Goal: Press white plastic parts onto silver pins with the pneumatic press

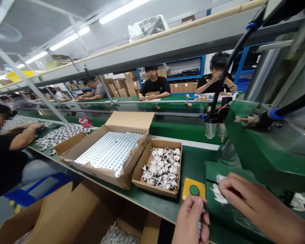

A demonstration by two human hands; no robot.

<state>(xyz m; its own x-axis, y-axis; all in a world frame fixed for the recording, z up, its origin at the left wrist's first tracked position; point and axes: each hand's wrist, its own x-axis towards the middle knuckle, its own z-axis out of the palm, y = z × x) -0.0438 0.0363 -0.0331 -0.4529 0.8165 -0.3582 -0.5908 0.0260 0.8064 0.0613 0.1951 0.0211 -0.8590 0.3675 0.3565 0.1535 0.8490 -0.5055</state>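
My left hand (191,220) is closed, thumb against the fingers, around a small dark and silvery piece (200,225) that is mostly hidden. It is just in front of a yellow box with a green push button (194,190). My right hand (244,195) is closed at the green base of a machine (266,145), its fingertips at a small white part (219,195); motion blurs this spot. To the left of the button, a shallow cardboard box (155,190) contains several white plastic parts (162,167) with dark pieces in some of them.
A larger carton (128,178) holds rows of shiny metal pieces (112,149). Below the bench edge stands an open carton (51,217) with small parts. A co-worker (7,156) sits at left beside spread-out parts (62,134). Other people sit across a green conveyor belt (167,117).
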